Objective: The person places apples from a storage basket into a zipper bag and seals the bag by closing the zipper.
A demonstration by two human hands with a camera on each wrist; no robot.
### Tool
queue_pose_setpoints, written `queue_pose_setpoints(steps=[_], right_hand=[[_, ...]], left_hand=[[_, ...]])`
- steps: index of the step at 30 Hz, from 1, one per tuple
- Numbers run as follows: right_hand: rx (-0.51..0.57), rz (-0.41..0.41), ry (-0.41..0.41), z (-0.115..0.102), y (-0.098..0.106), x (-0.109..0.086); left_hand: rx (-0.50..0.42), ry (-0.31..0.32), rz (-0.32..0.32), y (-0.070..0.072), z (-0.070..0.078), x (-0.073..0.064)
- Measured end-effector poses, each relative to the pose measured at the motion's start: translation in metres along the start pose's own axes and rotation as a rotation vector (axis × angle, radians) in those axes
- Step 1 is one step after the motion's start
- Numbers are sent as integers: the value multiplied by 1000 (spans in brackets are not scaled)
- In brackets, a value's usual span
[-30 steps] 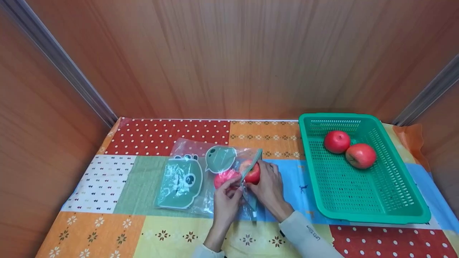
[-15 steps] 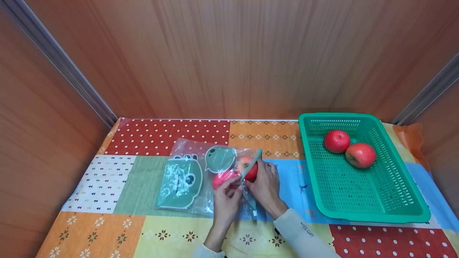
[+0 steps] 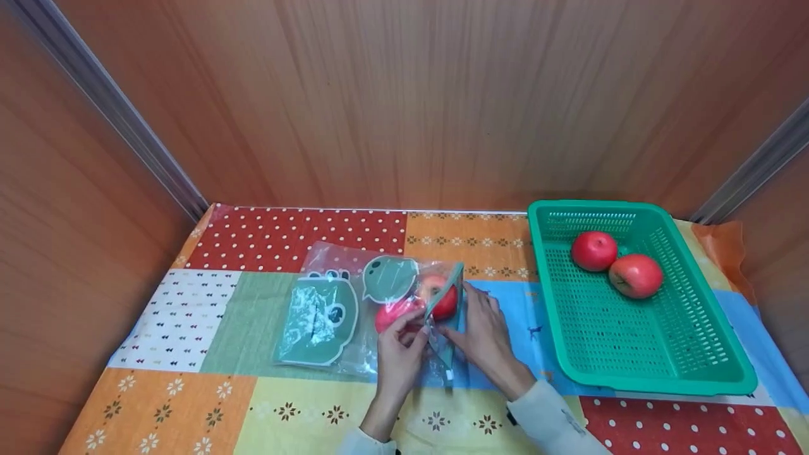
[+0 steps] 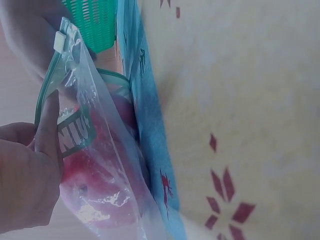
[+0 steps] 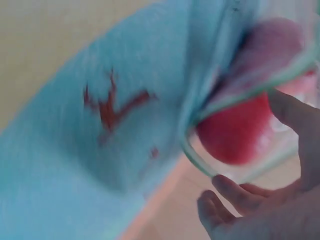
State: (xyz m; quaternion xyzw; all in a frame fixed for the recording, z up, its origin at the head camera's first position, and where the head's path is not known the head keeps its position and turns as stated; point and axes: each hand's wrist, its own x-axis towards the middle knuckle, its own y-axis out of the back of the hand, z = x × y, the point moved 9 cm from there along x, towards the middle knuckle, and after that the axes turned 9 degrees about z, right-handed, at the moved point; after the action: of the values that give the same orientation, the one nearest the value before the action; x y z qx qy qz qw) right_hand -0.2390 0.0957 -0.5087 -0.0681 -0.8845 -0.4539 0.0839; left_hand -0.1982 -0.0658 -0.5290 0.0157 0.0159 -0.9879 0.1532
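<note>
A clear zip bag [image 3: 325,325] with green cartoon prints lies flat, its green-edged mouth facing right. Inside it, one red apple [image 3: 390,314] sits deeper and a second apple [image 3: 447,301] rests just within the mouth. My left hand [image 3: 399,354] pinches the bag's upper edge between thumb and fingers, holding the mouth apart, as the left wrist view shows. At the opening, my right hand [image 3: 486,332] has its fingers spread and grips nothing. In the right wrist view its thumb and a fingertip are at the bag's rim [image 5: 200,162], beside the apple. A white slider [image 3: 449,375] sits at the zip's near end.
A green plastic basket [image 3: 654,384] stands on the right, holding two red apples [image 3: 594,251] [image 3: 636,276] side by side. Patchwork cloth [image 3: 303,411] covers the table. Wooden panels [image 3: 404,107] enclose the back and sides.
The apple at the mouth has moved slightly left into the bag. My right hand has let go of it and drawn back a little to the right. The left hand stays in place.
</note>
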Motion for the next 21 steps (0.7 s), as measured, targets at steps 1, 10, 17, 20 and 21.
queue_pose_setpoints(steps=[1,10,17,20,21], right_hand=[[0,-11,-3,0,6,-3],[-6,-66,75,0,66,-23],[-47,-31,70,15,117,-25],[-50,7,63,29,137,-21],[-58,14,57,35,143,-20]], left_hand=[[0,-1,-2,-1,0,0],[6,-3,3,-1,0,-1],[-2,15,2,-2,-2,-1],[-2,8,1,-1,-1,-1],[-4,7,2,-1,-1,-2]])
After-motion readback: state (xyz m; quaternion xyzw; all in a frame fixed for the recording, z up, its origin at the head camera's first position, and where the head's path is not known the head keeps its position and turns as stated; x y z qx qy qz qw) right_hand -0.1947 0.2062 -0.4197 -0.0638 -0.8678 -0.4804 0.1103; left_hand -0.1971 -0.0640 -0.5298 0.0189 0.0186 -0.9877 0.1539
